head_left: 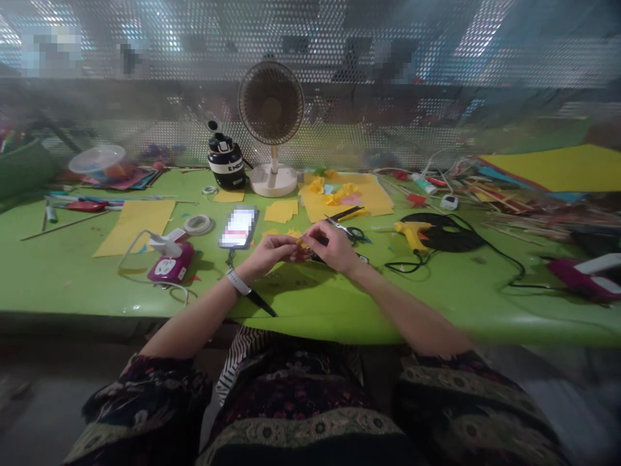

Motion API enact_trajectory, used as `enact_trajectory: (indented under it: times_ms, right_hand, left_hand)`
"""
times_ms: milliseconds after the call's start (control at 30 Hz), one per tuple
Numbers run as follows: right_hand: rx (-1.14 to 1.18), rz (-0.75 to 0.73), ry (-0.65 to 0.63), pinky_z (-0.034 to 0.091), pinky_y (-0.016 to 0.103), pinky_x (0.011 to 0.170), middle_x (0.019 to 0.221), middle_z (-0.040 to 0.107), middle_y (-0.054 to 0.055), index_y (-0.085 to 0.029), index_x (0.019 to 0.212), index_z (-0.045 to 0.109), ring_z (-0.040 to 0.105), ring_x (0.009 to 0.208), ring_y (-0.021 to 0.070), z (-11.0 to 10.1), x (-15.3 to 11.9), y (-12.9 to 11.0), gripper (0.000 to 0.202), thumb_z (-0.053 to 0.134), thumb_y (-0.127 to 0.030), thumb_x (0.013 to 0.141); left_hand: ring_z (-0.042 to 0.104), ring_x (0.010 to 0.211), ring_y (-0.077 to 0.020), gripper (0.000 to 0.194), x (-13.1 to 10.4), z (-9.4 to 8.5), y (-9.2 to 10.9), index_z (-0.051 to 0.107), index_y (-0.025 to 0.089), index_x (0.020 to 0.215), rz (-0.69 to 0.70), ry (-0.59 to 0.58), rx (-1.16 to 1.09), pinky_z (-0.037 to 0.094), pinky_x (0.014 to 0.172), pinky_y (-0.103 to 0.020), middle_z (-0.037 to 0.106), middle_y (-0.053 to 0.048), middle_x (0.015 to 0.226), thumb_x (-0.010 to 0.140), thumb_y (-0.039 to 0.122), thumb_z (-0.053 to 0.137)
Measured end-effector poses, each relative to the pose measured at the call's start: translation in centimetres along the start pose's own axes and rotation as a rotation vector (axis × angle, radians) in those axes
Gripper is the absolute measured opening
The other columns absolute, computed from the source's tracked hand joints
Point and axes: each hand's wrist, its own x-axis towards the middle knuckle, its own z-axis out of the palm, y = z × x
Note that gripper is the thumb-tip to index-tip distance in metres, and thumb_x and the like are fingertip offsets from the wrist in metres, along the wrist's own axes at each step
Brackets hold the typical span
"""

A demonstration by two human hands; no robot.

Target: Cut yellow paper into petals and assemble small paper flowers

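Observation:
Over the green table, my left hand (275,254) and my right hand (332,244) meet, fingertips pinched on a small piece of yellow paper (301,242). Most of the piece is hidden by the fingers. Just beyond my right hand lie black-handled scissors (356,233) and a dark stick-like tool (345,213). Small cut yellow paper squares (281,211) rest in front of the hands. Behind them, crumpled yellow paper shapes (334,191) lie on a yellow sheet (378,197). A smartphone (239,226) with a lit screen is beside my left hand.
A yellow glue gun (412,233) sits on a black round mat (451,233) at right, its cable trailing. A fan (272,103) and a dark bottle (227,165) stand at the back. At left are a tape roll (198,224) and a purple power socket (169,265). Sticks (514,207) pile far right.

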Motion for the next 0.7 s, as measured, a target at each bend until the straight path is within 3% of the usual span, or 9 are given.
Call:
enact_trajectory:
  times_ms: [300, 700]
  right_hand:
    - [-0.008, -0.022, 0.056, 0.05, 0.031, 0.071, 0.08, 0.07, 0.004, -0.021, 0.082, 0.06, 0.064, 0.073, 0.0179, 0.39, -0.27, -0.16, 0.035, 0.062, -0.055, 0.09]
    - [-0.078, -0.052, -0.002, 0.046, 0.032, 0.07, 0.077, 0.067, 0.003, -0.022, 0.08, 0.057, 0.06, 0.071, 0.0179, 0.14, -0.04, -0.05, 0.034, 0.057, -0.054, 0.093]
  left_hand:
    - [0.075, 0.077, -0.0196, 0.044, -0.15, 0.66, 0.58, 0.076, 0.01, 0.09, -0.093, -0.021, 0.056, 0.063, 0.075, -0.034, 0.079, -0.013, 0.089, 0.072, 0.05, 0.083]
    - [0.074, 0.071, -0.0164, 0.047, -0.29, 0.91, 0.7, 0.072, 0.011, 0.084, -0.017, -0.03, 0.129, 0.062, 0.076, -0.033, 0.078, -0.011, 0.081, 0.076, 0.056, 0.078]
